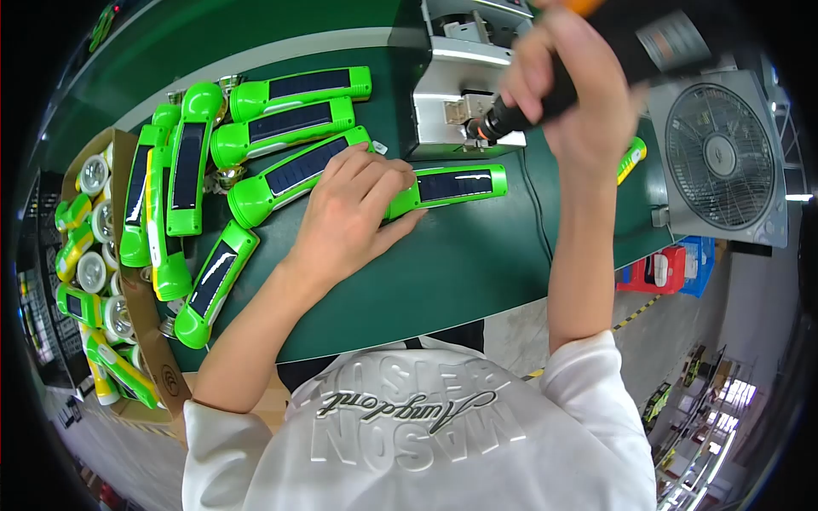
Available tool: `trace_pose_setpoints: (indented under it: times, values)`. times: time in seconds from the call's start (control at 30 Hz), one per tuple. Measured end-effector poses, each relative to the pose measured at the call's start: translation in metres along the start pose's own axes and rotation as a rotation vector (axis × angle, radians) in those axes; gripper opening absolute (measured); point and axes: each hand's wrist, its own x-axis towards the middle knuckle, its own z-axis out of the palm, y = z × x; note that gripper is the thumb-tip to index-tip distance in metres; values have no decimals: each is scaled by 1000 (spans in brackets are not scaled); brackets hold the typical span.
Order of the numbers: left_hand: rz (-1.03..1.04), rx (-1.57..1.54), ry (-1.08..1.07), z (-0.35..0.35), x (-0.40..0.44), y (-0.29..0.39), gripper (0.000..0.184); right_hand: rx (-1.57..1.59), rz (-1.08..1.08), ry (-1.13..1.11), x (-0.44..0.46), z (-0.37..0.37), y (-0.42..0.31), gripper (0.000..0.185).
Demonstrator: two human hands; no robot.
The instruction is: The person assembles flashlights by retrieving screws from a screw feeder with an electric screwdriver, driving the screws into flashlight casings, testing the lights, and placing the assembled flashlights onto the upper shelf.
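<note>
My right hand (588,94), blurred by motion, is wrapped around a black electric screwdriver (558,85) with orange parts. The driver's tip points down and left at the front of a metal screw feeder (434,106); whether it touches is unclear. On the green table, my left hand (354,204) curls over the near end of a green solar flashlight (460,185), hiding that end. The flashlight lies with its dark panel up. Just behind my left fingers is another green flashlight (298,172).
Several more green solar flashlights (187,170) lie on the left of the table (409,281). A cardboard box (158,341) of flashlights stands at the left edge. To the right are a grey fan (724,153), a black cable (535,200) and red bins (652,271).
</note>
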Motion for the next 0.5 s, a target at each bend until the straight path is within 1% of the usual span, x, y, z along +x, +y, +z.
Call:
trace_pose_setpoints:
  times: [0.03,0.1,0.13,0.23,0.27,0.3,0.37,0.5]
  values:
    - [-10,-5,3,1,0,0,40,-13,39,72,14,8,-5,26]
    - [-24,-26,-2,1,2,1,42,182,202,22,30,2,-10,22]
    - [-35,-41,-6,0,2,2,43,216,232,32,34,-2,-2,21]
    - [-54,-65,-7,-1,2,-1,49,332,276,19,18,-3,-17,22]
    - [-63,-76,0,-1,2,-1,51,400,237,22,13,-6,-9,23]
    - [-73,-91,3,0,1,0,52,333,187,-65,7,-7,-8,37]
    - [-72,-91,10,0,3,1,55,323,74,-32,-6,3,-6,35]
    - [-73,-113,23,0,2,0,55,312,82,4,-16,27,0,35]
